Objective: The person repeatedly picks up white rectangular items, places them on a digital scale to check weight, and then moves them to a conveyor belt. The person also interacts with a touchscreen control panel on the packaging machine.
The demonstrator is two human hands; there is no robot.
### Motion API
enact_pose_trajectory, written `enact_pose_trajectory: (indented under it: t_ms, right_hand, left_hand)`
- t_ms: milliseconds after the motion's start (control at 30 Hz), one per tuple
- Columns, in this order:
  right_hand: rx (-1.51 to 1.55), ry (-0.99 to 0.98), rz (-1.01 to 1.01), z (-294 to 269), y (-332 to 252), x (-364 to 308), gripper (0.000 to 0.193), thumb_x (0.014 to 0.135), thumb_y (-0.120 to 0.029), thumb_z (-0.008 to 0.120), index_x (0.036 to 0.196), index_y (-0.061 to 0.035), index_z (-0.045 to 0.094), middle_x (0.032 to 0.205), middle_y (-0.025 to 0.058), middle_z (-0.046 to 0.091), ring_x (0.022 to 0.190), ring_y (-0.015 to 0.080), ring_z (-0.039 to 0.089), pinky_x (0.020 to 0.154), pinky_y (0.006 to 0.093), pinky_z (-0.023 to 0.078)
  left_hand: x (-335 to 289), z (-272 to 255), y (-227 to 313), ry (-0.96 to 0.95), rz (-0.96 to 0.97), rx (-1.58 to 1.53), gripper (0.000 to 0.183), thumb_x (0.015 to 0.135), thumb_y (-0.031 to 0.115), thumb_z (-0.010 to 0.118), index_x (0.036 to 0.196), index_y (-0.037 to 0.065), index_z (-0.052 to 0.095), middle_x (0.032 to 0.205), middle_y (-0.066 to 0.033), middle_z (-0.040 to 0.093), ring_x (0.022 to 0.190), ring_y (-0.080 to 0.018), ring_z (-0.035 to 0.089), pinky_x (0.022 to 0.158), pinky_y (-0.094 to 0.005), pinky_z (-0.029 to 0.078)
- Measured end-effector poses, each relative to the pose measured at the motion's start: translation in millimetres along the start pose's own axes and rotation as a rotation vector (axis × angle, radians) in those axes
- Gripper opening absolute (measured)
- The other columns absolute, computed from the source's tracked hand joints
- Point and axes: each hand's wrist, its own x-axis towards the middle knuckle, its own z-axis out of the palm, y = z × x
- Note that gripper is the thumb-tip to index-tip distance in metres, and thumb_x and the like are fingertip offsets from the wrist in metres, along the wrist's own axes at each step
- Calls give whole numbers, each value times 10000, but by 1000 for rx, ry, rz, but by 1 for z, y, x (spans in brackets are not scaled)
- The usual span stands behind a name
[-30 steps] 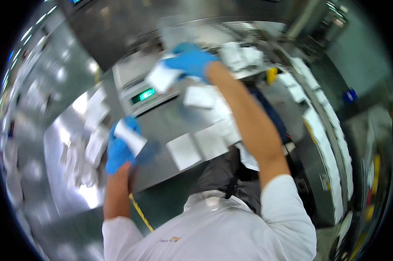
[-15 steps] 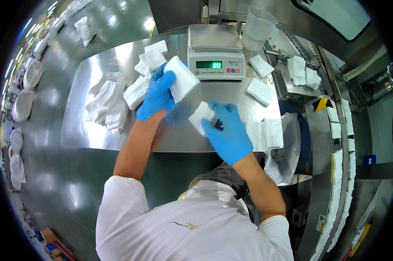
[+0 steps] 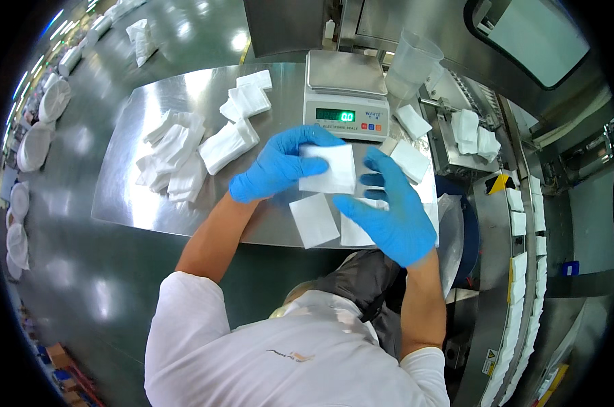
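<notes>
My left hand (image 3: 280,166), in a blue glove, pinches a white folded pad (image 3: 330,169) in front of the scale. Beside that pad hovers my right hand (image 3: 395,210), also gloved, its fingers apart and curved, with nothing seen in it. Just below the held pad, one white pad (image 3: 314,221) lies flat on the table near its front edge. Another flat pad (image 3: 351,233) is partly covered by my right hand. Several stacked pads (image 3: 229,144) rest left of my left hand.
An electronic scale (image 3: 346,98) with a lit green display stands at the back of the metal table (image 3: 127,163). Behind it at right is a clear plastic jug (image 3: 413,64). A heap of pads (image 3: 174,149) lies left. A conveyor line (image 3: 521,237) runs along the right.
My left hand has moved right and nearer with a pad. My right hand has let go of its pad and opened; a single pad now lies below. The view has shifted slightly.
</notes>
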Motion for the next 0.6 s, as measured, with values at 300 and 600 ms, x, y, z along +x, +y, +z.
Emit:
enact_pose_trajectory:
  t_ms: [300, 600]
  right_hand:
    - [294, -170, 192, -22, 12, 117, 262, 926, -176, 733, 1124, -7, 713, 843, 53, 704, 627, 94, 607, 579, 248, 511]
    - [-411, -42, 2, -45, 68, 288, 509, 972, -419, 618, 1227, 21, 652, 1090, 238, 719, 987, 397, 700, 896, 448, 561]
  left_hand:
    - [11, -2, -14, 458, 133, 113, 310, 901, 4, 723, 1206, 35, 682, 1186, -74, 705, 1061, -153, 664, 987, -296, 536]
    - [18, -12, -31, 605, 100, 215, 312, 937, 43, 687, 1243, 28, 624, 1097, -43, 669, 951, -120, 632, 868, -264, 532]
